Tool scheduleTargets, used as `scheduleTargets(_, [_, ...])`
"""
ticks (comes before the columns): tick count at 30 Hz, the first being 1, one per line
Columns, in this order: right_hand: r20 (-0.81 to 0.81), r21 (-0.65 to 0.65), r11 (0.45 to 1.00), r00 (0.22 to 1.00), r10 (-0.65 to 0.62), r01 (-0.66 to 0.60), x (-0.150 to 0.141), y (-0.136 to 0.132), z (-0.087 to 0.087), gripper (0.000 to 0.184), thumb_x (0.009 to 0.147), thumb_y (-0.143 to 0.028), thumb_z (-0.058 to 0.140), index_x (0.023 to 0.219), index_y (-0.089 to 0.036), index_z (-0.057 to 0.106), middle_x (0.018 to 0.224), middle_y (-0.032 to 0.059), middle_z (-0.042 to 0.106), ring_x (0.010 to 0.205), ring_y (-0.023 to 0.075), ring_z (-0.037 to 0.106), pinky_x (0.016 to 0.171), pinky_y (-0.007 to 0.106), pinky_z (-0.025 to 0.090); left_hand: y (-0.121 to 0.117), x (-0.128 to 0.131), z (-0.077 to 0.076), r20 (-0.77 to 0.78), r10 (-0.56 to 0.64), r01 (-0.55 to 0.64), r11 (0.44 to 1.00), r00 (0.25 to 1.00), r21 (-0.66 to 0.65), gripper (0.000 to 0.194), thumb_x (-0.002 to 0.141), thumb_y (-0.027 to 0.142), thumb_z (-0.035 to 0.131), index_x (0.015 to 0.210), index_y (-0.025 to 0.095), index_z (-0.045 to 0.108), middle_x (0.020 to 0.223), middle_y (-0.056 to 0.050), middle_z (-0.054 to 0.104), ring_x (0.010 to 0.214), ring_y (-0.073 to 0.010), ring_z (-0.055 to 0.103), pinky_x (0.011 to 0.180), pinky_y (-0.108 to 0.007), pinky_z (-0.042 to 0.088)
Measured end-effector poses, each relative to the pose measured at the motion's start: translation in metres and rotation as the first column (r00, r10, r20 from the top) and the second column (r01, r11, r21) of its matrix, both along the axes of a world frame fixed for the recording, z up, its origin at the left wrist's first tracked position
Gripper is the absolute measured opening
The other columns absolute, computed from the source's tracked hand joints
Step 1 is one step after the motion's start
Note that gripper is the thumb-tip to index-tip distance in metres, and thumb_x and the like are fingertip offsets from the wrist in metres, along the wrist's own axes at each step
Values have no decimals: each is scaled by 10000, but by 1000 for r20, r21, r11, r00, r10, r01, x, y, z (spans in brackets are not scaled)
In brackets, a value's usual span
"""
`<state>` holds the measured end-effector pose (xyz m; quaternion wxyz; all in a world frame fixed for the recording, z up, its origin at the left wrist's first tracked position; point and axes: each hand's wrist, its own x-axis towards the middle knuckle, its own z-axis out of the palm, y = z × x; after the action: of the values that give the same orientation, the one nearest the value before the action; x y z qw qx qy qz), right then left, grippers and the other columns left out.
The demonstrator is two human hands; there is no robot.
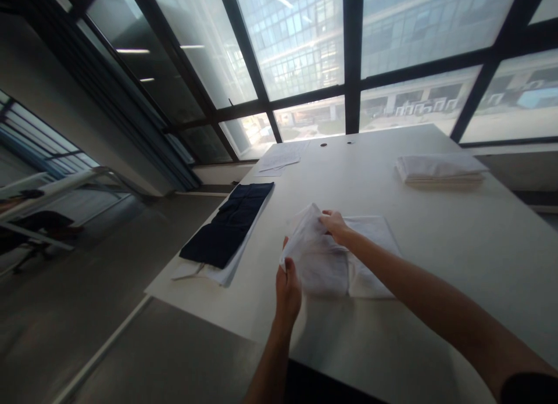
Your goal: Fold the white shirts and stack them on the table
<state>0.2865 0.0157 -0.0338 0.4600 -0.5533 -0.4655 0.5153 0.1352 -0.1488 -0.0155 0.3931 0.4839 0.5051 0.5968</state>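
A thin white cloth (325, 270) lies partly folded on the white table (436, 235), its left part lifted off the surface. My left hand (288, 288) pinches the near left edge of that raised part between thumb and fingers. Farther along the same edge, my right hand (335, 225) grips the cloth near its upper corner, the forearm crossing over the right half. That right half rests flat on the tabletop. Some fingertips of both hands are hidden by the fabric.
At the table's left edge lie folded dark navy cloths (231, 221) on top of white fabric (231, 270). Sheets of paper (279, 158) are at the back left. A folded white cloth stack (442, 168) sits at the right. Large windows (300, 43) stand behind the table.
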Motion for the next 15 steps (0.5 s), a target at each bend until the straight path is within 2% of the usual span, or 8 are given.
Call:
scheduleTargets(2, [-8, -3, 1000, 1000, 14, -14, -9, -3, 6, 167, 780, -229, 664, 889, -113, 714, 703, 28, 679, 606, 138, 604, 547, 222, 475, 1, -3, 4, 99, 53, -52, 999, 994, -6, 640, 993, 594, 519, 1474, 173, 543, 1499, -138, 562, 1515, -272, 345, 1260, -401, 238])
scheduleTargets(4, [-71, -15, 999, 997, 37, -38, -20, -9, 14, 93, 778, -189, 645, 809, -122, 701, 663, 11, 659, 576, 123, 588, 519, 203, 451, 1, -4, 8, 114, 70, -71, 997, 991, 3, 620, 990, 583, 535, 1456, 175, 563, 1484, -132, 577, 1536, -270, 297, 1272, -406, 201])
scheduleTargets(8, [-284, -75, 990, 955, 91, -117, -36, -19, 38, 83, 812, -160, 604, 824, -142, 683, 604, -18, 624, 511, 117, 565, 504, 217, 482, 0, 5, 12, -23, -7, 8, 999, 1000, 35, 547, 995, 527, 554, 1421, 187, 602, 1485, -126, 576, 1536, -270, 301, 1282, -421, 165])
scheduleTargets(10, [-315, -101, 985, 944, 99, -137, -38, -20, 48, 128, 870, -214, 578, 834, -145, 679, 605, -12, 626, 496, 117, 559, 499, 224, 492, 0, 12, 11, -105, -62, 67, 997, 993, 44, 481, 978, 455, 606, 1392, 212, 633, 1509, -117, 553, 1527, -283, 321, 1283, -446, 154])
scheduleTargets(13, [-181, -61, 990, 977, 111, -123, -32, -18, 52, 251, 912, -352, 600, 832, -133, 691, 665, 32, 671, 551, 134, 598, 491, 214, 471, -1, 23, 5, -280, -148, 159, 987, 949, 16, 434, 951, 324, 645, 1384, 294, 644, 1562, -85, 497, 1546, -312, 265, 1273, -537, 88])
scheduleTargets(15, [5, 9, 993, 993, 116, -116, -24, -14, 46, 198, 836, -316, 692, 879, -123, 716, 745, 56, 715, 631, 156, 642, 525, 213, 477, -2, 26, -1, -413, -194, 205, 979, 890, -16, 459, 947, 262, 628, 1398, 345, 628, 1576, -69, 481, 1553, -331, 236, 1253, -601, 43])
